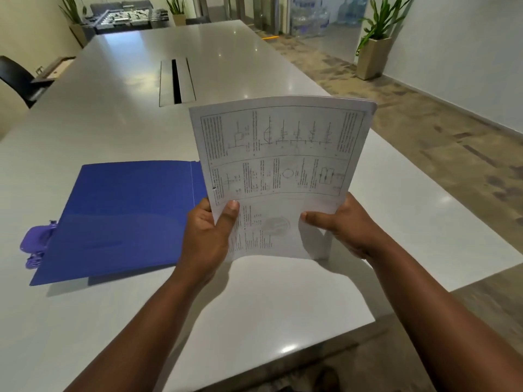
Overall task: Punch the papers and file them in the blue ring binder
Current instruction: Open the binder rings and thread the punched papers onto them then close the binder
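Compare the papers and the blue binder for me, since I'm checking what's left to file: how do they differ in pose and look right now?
The papers stand nearly upright above the table, gripped by the left hand and right hand; the blue binder lies flat and untouched. The papers are white with printed diagrams; the binder is plain blue. The papers curve slightly; the binder looks flat. Both are rectangular.

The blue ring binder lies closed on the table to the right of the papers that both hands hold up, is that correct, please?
Not quite: in the head view the blue ring binder lies closed on the table to the left of the papers, not the right. The left hand and right hand do hold them up.
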{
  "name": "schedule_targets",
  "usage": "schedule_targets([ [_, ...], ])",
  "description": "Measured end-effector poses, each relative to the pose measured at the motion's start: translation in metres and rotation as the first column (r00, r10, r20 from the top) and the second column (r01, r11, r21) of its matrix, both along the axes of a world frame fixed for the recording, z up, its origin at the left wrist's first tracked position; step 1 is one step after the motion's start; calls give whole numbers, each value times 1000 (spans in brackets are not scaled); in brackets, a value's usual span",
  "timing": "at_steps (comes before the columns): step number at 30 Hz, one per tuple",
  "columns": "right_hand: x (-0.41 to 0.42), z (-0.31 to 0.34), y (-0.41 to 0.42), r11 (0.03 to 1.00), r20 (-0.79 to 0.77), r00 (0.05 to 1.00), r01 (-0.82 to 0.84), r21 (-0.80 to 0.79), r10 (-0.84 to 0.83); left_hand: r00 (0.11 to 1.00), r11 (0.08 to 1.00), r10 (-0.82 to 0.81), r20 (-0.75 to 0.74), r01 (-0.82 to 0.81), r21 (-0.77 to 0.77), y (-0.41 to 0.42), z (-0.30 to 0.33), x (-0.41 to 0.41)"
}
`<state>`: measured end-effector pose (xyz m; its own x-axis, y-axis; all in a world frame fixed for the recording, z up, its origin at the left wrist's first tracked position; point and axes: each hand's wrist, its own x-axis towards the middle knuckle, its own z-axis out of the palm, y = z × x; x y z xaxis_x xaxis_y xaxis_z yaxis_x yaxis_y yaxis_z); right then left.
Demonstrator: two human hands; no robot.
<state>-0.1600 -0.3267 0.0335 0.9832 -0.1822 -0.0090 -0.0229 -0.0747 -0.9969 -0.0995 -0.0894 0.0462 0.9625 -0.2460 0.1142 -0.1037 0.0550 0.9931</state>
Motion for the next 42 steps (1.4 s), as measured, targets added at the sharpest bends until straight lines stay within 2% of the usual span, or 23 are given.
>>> schedule_targets([
  [4, 4, 4, -4, 999, 26, 999, 21, 42, -22, 1000, 999, 9, 12, -8, -48, -1, -1, 3],
  [12, 9, -3, -4, 999, -9, 1000, 9, 31, -9, 999, 993, -6, -39, 1, -115, -6, -10, 6],
  [16, 10, -3, -4, 999, -7, 1000, -9, 39, 9, 1000, 996, -17, -24, 15, -89, -4, -10, 6],
  [22, 8, 2, -7, 998, 5, 999, -48, 39, 48, 997, 995, -3, 72, 11, -101, -2, -5, 9],
  [30, 4, 5, -8, 989, 48, 994, -107, 99, 103, 998, 999, 44, 41, -44, -3, 3, 0, 9],
  [33, 1, 1, -5, 990, 35, 993, -117, 83, 115, 999, 999, 27, -35, -26, 35, 4, -6, 8],
  [42, 0, -3, -3, 992, 39, 995, -97, 77, 94, 998, 999, -45, -40, 45, -12, 1, -4, 3],
])
